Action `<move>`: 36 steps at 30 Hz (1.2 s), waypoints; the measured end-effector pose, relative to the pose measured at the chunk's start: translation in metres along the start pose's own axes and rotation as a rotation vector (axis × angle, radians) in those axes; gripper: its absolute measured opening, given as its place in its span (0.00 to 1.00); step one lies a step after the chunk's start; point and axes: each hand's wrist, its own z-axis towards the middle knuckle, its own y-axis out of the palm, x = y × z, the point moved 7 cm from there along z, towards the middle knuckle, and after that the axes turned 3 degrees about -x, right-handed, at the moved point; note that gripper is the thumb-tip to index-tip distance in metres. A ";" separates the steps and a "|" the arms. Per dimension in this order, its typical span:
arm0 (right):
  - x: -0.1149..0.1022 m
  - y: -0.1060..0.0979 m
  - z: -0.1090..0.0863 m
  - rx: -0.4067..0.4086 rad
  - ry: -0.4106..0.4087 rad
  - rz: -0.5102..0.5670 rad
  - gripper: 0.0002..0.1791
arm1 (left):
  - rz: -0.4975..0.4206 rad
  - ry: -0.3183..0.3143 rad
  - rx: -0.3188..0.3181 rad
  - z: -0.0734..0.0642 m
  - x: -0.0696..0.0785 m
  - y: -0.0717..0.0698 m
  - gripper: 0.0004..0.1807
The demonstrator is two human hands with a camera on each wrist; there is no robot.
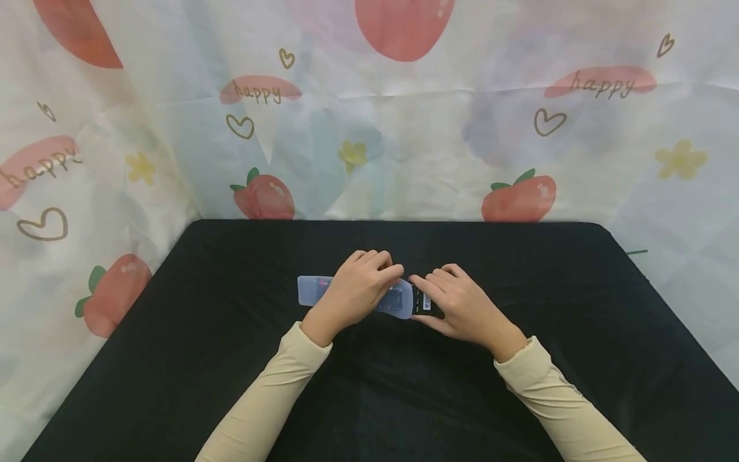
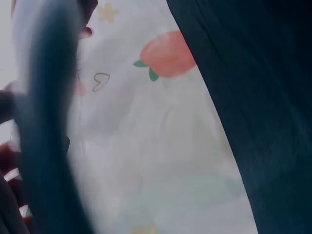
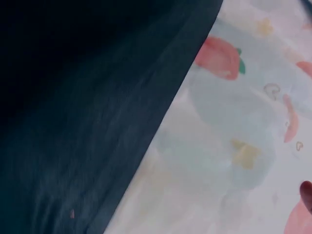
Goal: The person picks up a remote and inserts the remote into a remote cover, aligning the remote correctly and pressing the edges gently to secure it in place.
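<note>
A long, flat, translucent bluish plastic case (image 1: 312, 290) lies crosswise in front of me in the head view, small pink and dark details showing through it. My left hand (image 1: 355, 292) grips it from above near the middle, hiding that stretch. At its right end is a black piece (image 1: 418, 300) with white print and a small pale label. Thumb below and forefinger above, my right hand (image 1: 462, 307) holds this black end, covering part of it. In the left wrist view a blurred bluish band (image 2: 53, 122) fills the left side, with fingers beside it. One fingertip (image 3: 306, 195) edges into the right wrist view.
Beneath the hands is a table with a black cloth (image 1: 369, 398). Behind it and on the left hangs a pale curtain (image 1: 404, 147) printed with strawberries, hearts and the word happy, close to the table's back edge.
</note>
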 end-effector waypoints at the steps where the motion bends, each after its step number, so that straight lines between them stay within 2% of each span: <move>1: -0.001 0.001 0.000 -0.005 0.002 0.021 0.29 | -0.006 -0.012 -0.006 0.000 0.000 0.000 0.02; 5: -0.002 0.004 -0.001 -0.007 0.026 0.104 0.31 | -0.048 -0.050 -0.022 0.001 0.002 0.004 0.03; 9: -0.003 0.005 0.000 0.004 0.060 0.183 0.31 | -0.071 -0.070 0.009 0.003 0.006 0.002 0.03; 13: -0.004 0.005 0.000 0.017 0.082 0.254 0.31 | -0.050 -0.069 0.042 0.004 0.012 -0.001 0.03; 18: -0.007 0.009 0.002 0.018 0.109 0.298 0.29 | -0.025 -0.057 0.042 0.005 0.018 -0.004 0.03; 20: -0.008 0.010 0.003 0.015 0.116 0.272 0.29 | -0.030 -0.055 0.036 0.005 0.017 -0.004 0.03; 24: -0.009 0.009 0.004 -0.010 0.117 0.098 0.31 | -0.061 -0.074 0.010 0.004 0.007 -0.004 0.01; 26: -0.008 0.007 0.004 -0.011 0.129 -0.008 0.33 | -0.031 -0.120 0.013 0.002 -0.001 -0.005 0.06; 29: -0.004 0.001 0.003 0.029 0.169 -0.121 0.33 | 0.072 -0.201 0.034 0.000 -0.008 -0.008 0.17; 31: -0.001 -0.002 0.003 0.069 0.199 -0.161 0.32 | 0.130 -0.233 0.031 -0.002 -0.008 -0.007 0.24; 33: 0.000 -0.005 0.003 0.112 0.214 -0.179 0.31 | 0.150 -0.234 0.010 -0.002 -0.004 -0.005 0.29; 36: -0.003 -0.008 0.005 0.160 0.205 -0.177 0.30 | 0.141 -0.239 -0.040 -0.003 0.001 0.002 0.26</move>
